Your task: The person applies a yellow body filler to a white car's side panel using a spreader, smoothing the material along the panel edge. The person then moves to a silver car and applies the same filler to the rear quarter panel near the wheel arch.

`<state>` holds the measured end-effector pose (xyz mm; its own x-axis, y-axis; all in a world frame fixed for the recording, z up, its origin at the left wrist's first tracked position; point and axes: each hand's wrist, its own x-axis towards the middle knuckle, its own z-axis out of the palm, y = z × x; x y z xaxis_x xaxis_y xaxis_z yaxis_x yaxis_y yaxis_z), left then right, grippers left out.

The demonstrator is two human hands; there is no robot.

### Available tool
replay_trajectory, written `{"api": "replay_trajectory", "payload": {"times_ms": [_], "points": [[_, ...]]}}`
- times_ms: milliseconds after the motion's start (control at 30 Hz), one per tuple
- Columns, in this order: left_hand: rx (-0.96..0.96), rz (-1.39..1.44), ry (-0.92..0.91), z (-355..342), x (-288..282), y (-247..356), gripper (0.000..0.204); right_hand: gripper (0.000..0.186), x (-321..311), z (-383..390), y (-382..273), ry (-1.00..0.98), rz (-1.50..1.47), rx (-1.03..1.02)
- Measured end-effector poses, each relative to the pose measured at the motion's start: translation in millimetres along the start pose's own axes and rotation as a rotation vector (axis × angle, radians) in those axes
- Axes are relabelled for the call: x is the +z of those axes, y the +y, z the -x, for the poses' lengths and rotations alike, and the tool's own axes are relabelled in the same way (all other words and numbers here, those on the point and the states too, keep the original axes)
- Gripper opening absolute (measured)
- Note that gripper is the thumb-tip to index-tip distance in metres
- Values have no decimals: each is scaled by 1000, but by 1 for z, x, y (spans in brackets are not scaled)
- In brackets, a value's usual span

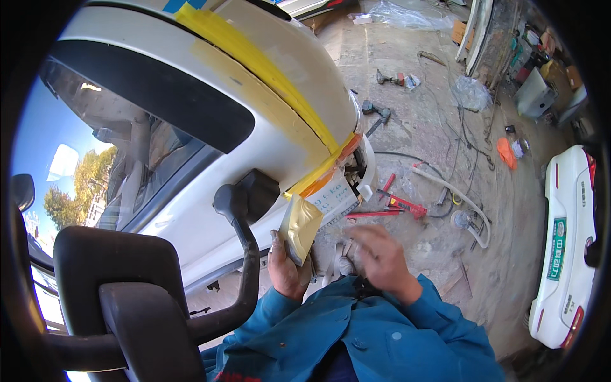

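My left hand (287,270) is closed round a flat board whose upper face is coated with smooth, pale-yellow paste (301,224); it looks like a putty board. To its right is my right hand (380,258), raised in front of my chest, its fingers curled in and slightly blurred. Whatever those fingers hold, if anything, I cannot make out. Beyond the board, the white vehicle body (210,172) carries a yellow painted or filled strip (280,79) along a seam. Orange and yellow patches (321,175) meet at its lower corner.
A black mirror on a bent arm (248,280) juts out close on my left. Cordless power tools (375,114), a red tool (407,205), cables and a pale hose (458,197) lie on the floor. A white bumper (563,254) stands at the right.
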<state>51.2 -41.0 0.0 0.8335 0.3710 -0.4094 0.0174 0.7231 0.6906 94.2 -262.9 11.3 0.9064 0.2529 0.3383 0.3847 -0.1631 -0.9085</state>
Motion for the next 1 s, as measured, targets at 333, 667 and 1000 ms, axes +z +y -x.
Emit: {"api": "replay_trajectory", "payload": {"times_ms": [333,667,1000], "points": [[-65,-64,88,20,-45,24,58,29,91,-99,68,528,-1221,775],[-18,-91,277,17,-80,35,57,28,131,-117,63,630,-1154,746],[-36,-85,6,11,-84,39,58,35,136,-139,38,535,-1076,692]]}}
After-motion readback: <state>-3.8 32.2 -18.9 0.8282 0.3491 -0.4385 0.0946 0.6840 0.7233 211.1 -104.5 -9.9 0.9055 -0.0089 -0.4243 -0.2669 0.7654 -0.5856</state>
